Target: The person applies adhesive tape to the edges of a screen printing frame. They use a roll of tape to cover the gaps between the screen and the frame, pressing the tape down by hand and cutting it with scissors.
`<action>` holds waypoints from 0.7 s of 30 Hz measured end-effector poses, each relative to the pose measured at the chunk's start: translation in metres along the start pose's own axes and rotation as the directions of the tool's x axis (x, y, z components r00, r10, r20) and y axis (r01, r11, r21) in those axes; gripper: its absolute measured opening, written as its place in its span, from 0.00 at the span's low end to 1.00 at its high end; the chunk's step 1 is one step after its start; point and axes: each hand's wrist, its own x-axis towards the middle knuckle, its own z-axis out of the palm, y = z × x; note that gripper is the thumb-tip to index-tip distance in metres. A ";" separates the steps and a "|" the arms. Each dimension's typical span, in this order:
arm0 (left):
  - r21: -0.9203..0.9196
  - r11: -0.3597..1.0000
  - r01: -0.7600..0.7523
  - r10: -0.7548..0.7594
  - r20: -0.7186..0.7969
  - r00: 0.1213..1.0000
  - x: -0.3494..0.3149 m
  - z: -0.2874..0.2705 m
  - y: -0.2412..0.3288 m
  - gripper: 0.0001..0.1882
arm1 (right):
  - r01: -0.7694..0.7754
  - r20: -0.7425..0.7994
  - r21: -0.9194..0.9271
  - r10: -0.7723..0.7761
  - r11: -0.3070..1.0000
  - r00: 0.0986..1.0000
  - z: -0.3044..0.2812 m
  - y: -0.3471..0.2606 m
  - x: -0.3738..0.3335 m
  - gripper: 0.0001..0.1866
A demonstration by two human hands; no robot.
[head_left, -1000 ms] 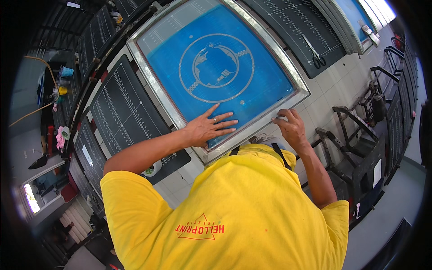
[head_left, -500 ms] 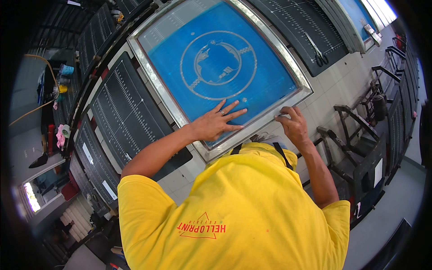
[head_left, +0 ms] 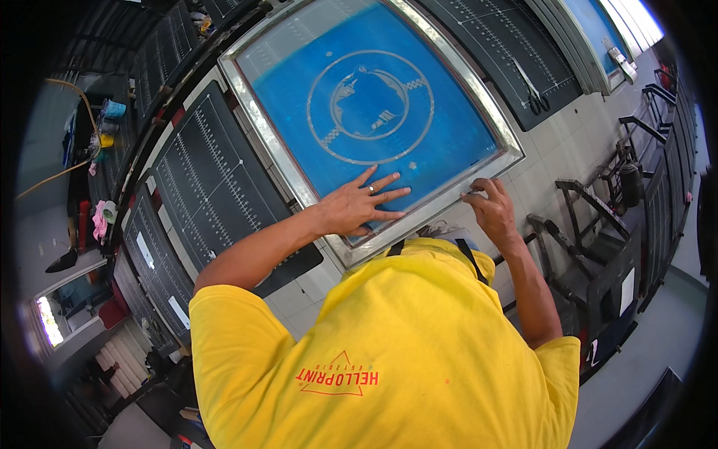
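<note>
A screen-printing frame (head_left: 479, 86) with a silver metal rim lies slanted in front of me. Its blue-coated mesh (head_left: 295, 127) carries a pale ring-shaped design with a small picture inside. My left hand (head_left: 355, 206), a ring on one finger, is spread with the palm down over the mesh's near edge and the near rim. Beside the near right corner, my right hand (head_left: 493, 213) has its fingers curled in a pinch at the outer side of the rim. Whatever lies between those fingertips, if anything, is too small to make out.
Black boards with white ruled marks flank the frame, one at left (head_left: 213, 179) and one at upper right (head_left: 497, 49). Scissors (head_left: 535, 101) rest on the right one. Another blue screen (head_left: 587, 26) stands at far upper right. Black metal supports (head_left: 583, 194) line the right side.
The view has shifted slightly, so the frame sits a little further right in the picture. My left hand stays spread on the screen; my right hand remains curled by the rim.
</note>
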 end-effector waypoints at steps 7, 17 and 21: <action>0.083 0.996 0.025 -0.035 0.121 0.992 -0.011 -0.007 0.008 0.57 | -0.011 0.002 0.015 0.011 1.000 1.000 -0.002 -0.001 0.000 0.13; 0.268 0.963 0.031 -0.100 0.247 0.964 0.001 -0.027 0.019 0.65 | -0.011 -0.010 0.017 0.012 1.000 1.000 -0.003 -0.003 0.001 0.13; 0.208 0.977 -0.046 -0.007 0.244 0.970 0.006 -0.030 0.002 0.59 | 0.001 0.008 0.039 -0.002 0.999 1.000 -0.005 -0.003 0.000 0.15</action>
